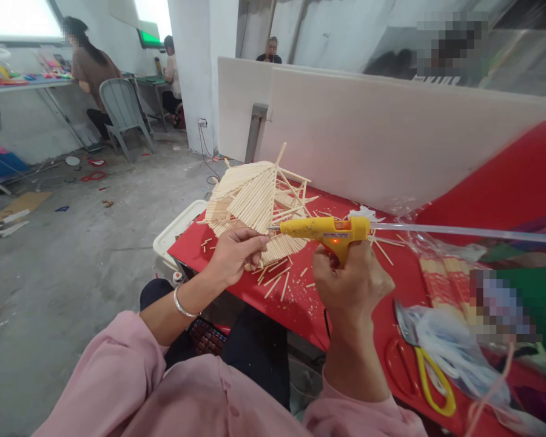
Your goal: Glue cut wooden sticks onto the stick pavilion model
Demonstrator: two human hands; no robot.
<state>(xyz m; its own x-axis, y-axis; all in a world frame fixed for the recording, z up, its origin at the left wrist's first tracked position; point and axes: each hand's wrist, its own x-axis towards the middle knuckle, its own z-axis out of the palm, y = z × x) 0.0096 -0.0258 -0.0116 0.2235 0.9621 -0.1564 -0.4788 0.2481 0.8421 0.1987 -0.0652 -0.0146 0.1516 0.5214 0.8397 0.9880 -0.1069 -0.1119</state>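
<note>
My right hand is wrapped round the grip of a yellow hot glue gun, whose small orange light is lit. A long clear glue stick runs out of its back to the right. Close to the metal nozzle, my left hand is closed in a pinch; what its fingertips hold is too small to make out. Behind both hands lies a structure of thin wooden sticks, with sloping faces of sticks laid side by side. Loose cut sticks are scattered in front of it.
The red table carries scissors with a yellow handle, plastic bags and packed sticks on the right. White boards stand behind it. A white tray is at the left edge. Other people sit farther back.
</note>
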